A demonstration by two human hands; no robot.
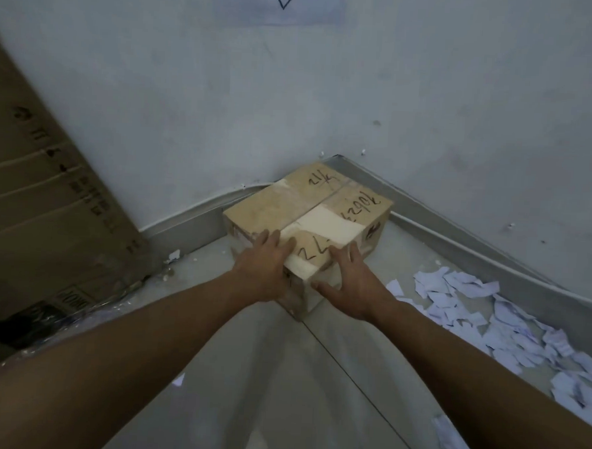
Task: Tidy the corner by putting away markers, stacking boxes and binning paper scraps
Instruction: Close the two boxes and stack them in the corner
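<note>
A taped brown cardboard box (309, 208) with black handwriting on its lid sits on the floor in the corner where two white walls meet. My left hand (265, 264) lies on the box's near left edge, fingers straight on the lid. My right hand (350, 282) rests against the near right corner, fingers spread over the top edge. Neither hand curls round the box. A heap of torn white paper scraps (481, 320) lies on the floor to the right of the box. No markers are visible.
A large flat cardboard carton (48, 218) leans against the left wall, with plastic wrap at its foot. A grey skirting strip (475, 247) runs along both walls. More paper scraps (448, 435) lie at the lower right, and a single scrap (178, 379) lies on the pale floor.
</note>
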